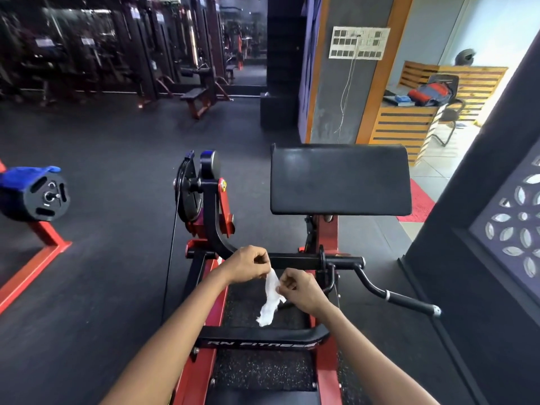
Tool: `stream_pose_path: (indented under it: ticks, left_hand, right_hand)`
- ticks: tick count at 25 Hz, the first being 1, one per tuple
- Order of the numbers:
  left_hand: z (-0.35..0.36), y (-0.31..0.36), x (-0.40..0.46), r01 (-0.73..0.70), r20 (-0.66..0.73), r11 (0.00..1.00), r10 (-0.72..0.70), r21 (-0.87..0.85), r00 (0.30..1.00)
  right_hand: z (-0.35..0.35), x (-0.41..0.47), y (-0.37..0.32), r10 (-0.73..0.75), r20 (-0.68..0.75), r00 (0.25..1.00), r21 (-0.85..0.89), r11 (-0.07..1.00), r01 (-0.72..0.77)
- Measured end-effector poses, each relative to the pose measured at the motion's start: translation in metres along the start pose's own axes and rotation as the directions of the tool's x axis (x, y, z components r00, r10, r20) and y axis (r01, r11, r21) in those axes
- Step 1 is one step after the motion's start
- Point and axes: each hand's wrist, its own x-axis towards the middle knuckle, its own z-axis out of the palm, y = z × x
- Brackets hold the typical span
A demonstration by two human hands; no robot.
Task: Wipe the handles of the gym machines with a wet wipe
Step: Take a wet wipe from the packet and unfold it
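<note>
Two hands pinching | left hand (pixel 248 263), right hand (pixel 301 289) | wet wipe (pixel 270 299): white, crumpled, dangling

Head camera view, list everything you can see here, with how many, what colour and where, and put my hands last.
wet wipe: one, white, hanging between both hands above the machine frame
handle: one, black with a silver end cap, lower right of the crossbar
crossbar: one, black, behind the hands
arm pad: one, black, centre right
machine frame: one, red and black, bottom centre
weight plate: one, black, far left, under a blue cloth
chair: one, black, right background, holding a red and grey bag
left hand: one, pinching the wipe's top
right hand: one, pinching the wipe's side
</note>
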Motion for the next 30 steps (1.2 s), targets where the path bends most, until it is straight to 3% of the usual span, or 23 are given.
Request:
stream_pose_path:
  ticks: [4,7,11,15,19,24,28,30]
  left_hand:
    - [0.000,-0.013,-0.003,0.040,-0.009,0.999,-0.040,-0.022,0.999]
    - [0.002,-0.024,-0.003,0.101,-0.018,0.975,-0.106,-0.199,0.994]
    - [0.011,-0.025,0.002,0.194,0.006,0.773,-0.238,-0.604,0.971]
    - [0.030,-0.020,0.012,0.201,0.000,0.609,-0.314,-0.767,0.950]
    - [0.045,-0.016,0.025,0.257,-0.043,0.580,-0.452,-0.773,0.891]
    - [0.049,-0.010,0.033,0.312,-0.010,0.518,-0.527,-0.796,0.850]
    - [0.042,-0.007,0.027,0.297,0.150,0.297,-0.430,-0.907,0.890]
    - [0.036,-0.013,0.022,0.275,0.160,0.323,-0.341,-0.906,0.926]
  right_hand:
    - [-0.015,0.001,0.007,0.070,-0.038,0.997,0.030,0.997,-0.069]
    - [-0.032,0.006,0.003,0.166,-0.033,0.986,0.258,0.954,-0.152]
    - [-0.044,0.010,0.000,0.202,0.011,0.979,0.493,0.851,-0.182]
    - [-0.046,0.014,0.001,0.273,0.103,0.956,0.758,0.601,-0.253]
    - [-0.052,0.016,0.005,0.368,0.133,0.920,0.816,0.486,-0.313]
    - [-0.052,0.017,0.016,0.486,0.181,0.855,0.802,0.430,-0.414]
    - [-0.059,0.017,0.016,0.449,0.253,0.857,0.856,0.309,-0.414]
    - [-0.065,0.015,0.018,0.476,0.251,0.843,0.852,0.304,-0.426]
